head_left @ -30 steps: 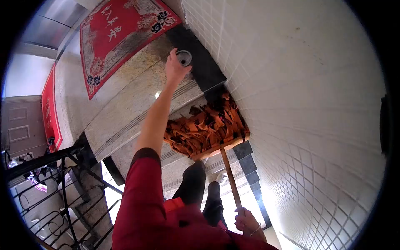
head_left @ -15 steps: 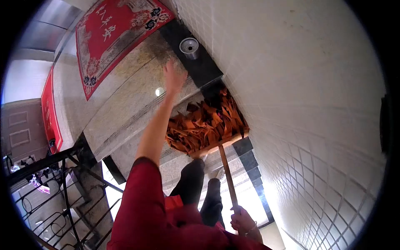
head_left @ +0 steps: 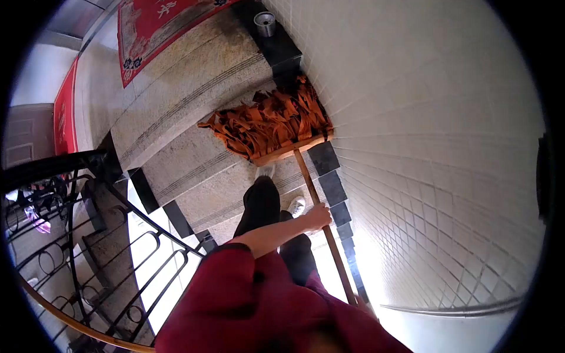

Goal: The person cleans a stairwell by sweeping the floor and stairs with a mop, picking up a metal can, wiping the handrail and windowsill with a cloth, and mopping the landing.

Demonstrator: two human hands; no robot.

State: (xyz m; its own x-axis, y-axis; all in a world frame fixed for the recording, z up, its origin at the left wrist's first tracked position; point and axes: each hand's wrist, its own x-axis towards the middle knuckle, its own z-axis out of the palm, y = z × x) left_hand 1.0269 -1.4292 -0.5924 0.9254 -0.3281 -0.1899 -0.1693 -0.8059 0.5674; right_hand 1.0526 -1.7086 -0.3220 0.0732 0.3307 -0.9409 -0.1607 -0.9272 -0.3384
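Observation:
A mop (head_left: pixel 271 120) with orange-brown cloth strips lies against a stone stair at the tiled wall, its wooden head bar facing me. From the bar, the wooden handle (head_left: pixel 338 259) runs down toward my body. My left hand (head_left: pixel 318 216) is closed around the middle of this handle. Lower down, my right hand (head_left: pixel 366 308) is at the handle's near end, mostly hidden by my sleeve and body. A round metal cup (head_left: pixel 265 24) stands on the black stone edging above the mop, apart from both hands.
Stone stairs (head_left: pixel 194 156) with black edging run beneath my feet. A black metal railing (head_left: pixel 156 235) is at the left, the tiled wall (head_left: pixel 424 147) at the right. A red mat (head_left: pixel 153 29) lies at the top left. My shoes (head_left: pixel 297 206) are on the steps.
My left hand, first at the metal cup, has let it go and come down to take hold of the mop handle. The mop and cup now appear higher in view.

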